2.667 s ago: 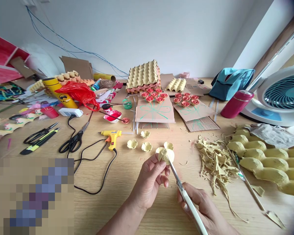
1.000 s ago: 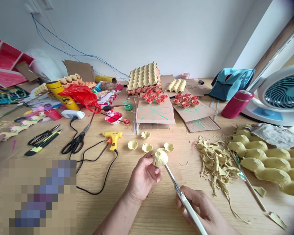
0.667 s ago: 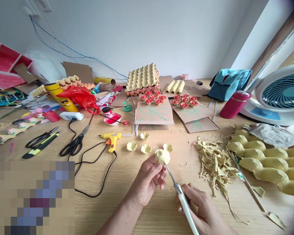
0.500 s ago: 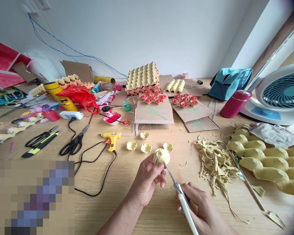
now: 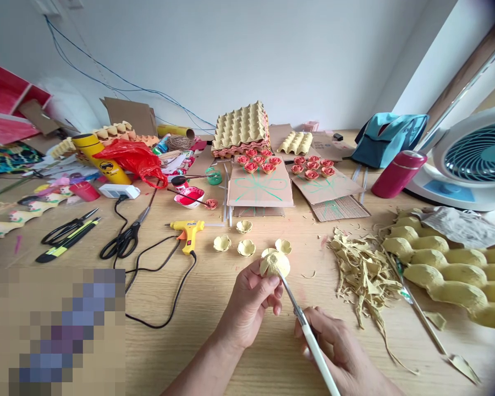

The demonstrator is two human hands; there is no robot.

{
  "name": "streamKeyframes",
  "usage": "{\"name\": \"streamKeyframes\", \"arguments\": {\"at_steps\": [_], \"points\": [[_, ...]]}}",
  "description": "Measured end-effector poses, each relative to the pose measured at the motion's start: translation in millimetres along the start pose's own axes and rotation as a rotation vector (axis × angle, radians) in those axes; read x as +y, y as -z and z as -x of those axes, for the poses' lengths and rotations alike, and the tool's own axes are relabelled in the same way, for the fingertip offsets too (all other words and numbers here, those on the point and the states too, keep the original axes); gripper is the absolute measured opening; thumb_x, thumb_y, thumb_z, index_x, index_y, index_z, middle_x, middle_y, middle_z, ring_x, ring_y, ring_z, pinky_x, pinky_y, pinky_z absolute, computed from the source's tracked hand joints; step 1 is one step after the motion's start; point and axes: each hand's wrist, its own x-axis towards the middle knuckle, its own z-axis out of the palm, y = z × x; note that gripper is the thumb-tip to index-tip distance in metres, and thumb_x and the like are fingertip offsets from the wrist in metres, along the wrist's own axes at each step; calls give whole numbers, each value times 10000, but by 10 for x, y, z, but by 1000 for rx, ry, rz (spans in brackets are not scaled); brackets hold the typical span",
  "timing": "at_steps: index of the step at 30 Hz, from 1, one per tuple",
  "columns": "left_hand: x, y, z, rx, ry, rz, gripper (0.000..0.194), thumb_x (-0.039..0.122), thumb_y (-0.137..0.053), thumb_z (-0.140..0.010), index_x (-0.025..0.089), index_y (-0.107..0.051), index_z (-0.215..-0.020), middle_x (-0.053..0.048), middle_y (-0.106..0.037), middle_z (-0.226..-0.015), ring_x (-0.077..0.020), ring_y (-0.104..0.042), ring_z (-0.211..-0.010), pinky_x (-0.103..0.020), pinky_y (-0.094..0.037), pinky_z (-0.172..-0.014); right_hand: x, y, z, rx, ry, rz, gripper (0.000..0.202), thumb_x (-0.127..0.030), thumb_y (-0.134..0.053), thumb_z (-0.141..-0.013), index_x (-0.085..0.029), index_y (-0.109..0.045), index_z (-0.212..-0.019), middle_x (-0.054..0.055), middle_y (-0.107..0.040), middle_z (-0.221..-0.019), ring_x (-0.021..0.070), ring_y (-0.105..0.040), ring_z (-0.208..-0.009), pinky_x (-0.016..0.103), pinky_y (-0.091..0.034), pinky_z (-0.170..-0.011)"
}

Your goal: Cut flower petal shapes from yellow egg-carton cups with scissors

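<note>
The fingers of your left hand are pinched on a pale pulp cup; the fingers of your right hand are closed around white-handled scissors. Both hands are above the wooden surface, near its front. On your right stands the white fan, with a pulp egg tray in front of it, partly covered by grey cloth. The blue bag is beside the fan, and the magenta bottle stands tilted in view nearby. The scissors' long axis runs diagonally, handles toward you and to the right, blades pointing away and left, tips at the cup. You present the cup with its rounded outside up and toward you; how far the blades part cannot be told. The yellow glue gun lies with its nozzle to your left. The bowl contains red paint, a brush lying across it. The green cup and pink cup stand farther back; their contents cannot be made out. Four small petalled cups rest just beyond your left hand.
</note>
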Motion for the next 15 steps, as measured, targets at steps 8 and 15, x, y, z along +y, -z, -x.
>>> {"name": "streamKeyframes", "arguments": {"at_steps": [8,15], "points": [[-3,-1,-4,-9,9,7,280,320,-855,-720,162,-630,-776,18,-539,-684,-79,-446,-583,-144,-434,-424,-5,3,-7,-4,9,7,350,-494,-471,-983,-199,-562,-819,39,-613,-776,184,-520,-722,298,-424,-676],[2,-26,6,15,0,4,280,322,-855,-710,162,-630,-758,18,-538,-673,-81,-444,-581,-144,-440,-427,-36,6,-1,-2,-17,2,330,-484,-491,-967,-203,-541,-802,25,-588,-756,178,-506,-709,287,-415,-654]]}}
